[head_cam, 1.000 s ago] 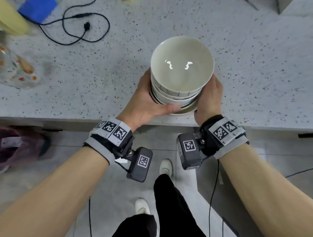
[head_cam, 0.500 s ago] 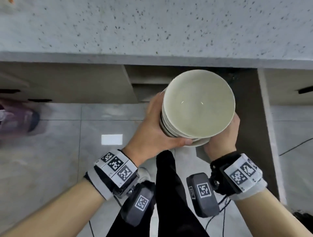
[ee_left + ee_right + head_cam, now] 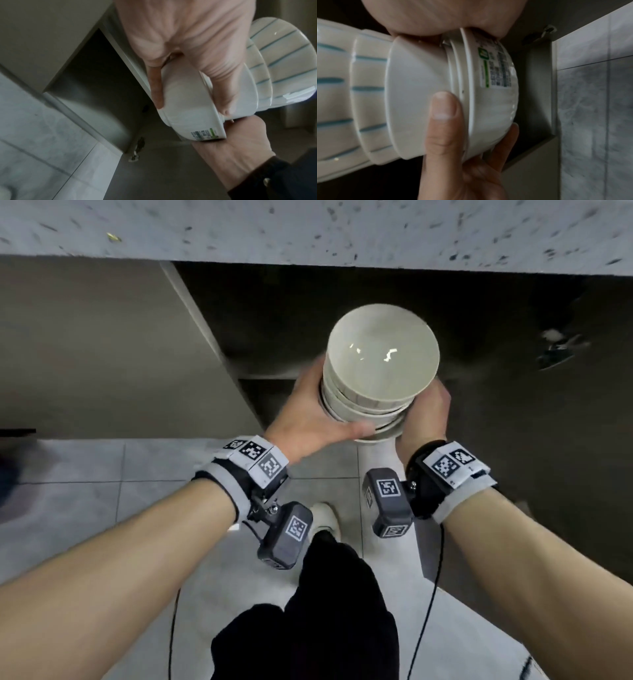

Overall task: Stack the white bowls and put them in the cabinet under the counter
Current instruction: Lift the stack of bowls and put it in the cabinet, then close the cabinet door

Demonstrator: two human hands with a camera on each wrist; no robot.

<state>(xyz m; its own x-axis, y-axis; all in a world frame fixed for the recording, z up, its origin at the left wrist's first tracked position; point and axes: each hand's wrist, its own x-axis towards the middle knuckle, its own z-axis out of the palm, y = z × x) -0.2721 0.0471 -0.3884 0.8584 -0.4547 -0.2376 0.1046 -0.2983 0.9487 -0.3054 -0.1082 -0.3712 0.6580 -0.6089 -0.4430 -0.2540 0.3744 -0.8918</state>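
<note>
A stack of several white bowls (image 3: 382, 361), the upper ones with thin blue stripes, hangs in the air in front of the open cabinet (image 3: 342, 302) under the counter. My left hand (image 3: 308, 419) grips the stack's left side, thumb curled along the bottom bowls. My right hand (image 3: 426, 412) clasps the right side. In the left wrist view my left hand's fingers (image 3: 202, 54) wrap the lowest bowl (image 3: 185, 108), which bears a label. In the right wrist view a left-hand finger (image 3: 445, 115) lies over the bowl stack (image 3: 412, 94) and my right palm (image 3: 436, 16) presses its top.
The speckled counter edge (image 3: 308, 231) runs along the top. A cabinet side panel (image 3: 212, 344) stands left of the opening, with a shelf edge (image 3: 267, 376) inside. An open door with a hinge (image 3: 555, 350) is at the right. Tiled floor (image 3: 102, 491) and my foot (image 3: 323, 515) lie below.
The stack has come off the counter and down in front of the open cabinet, carried by both hands. My view has dropped lower and closer to the opening.
</note>
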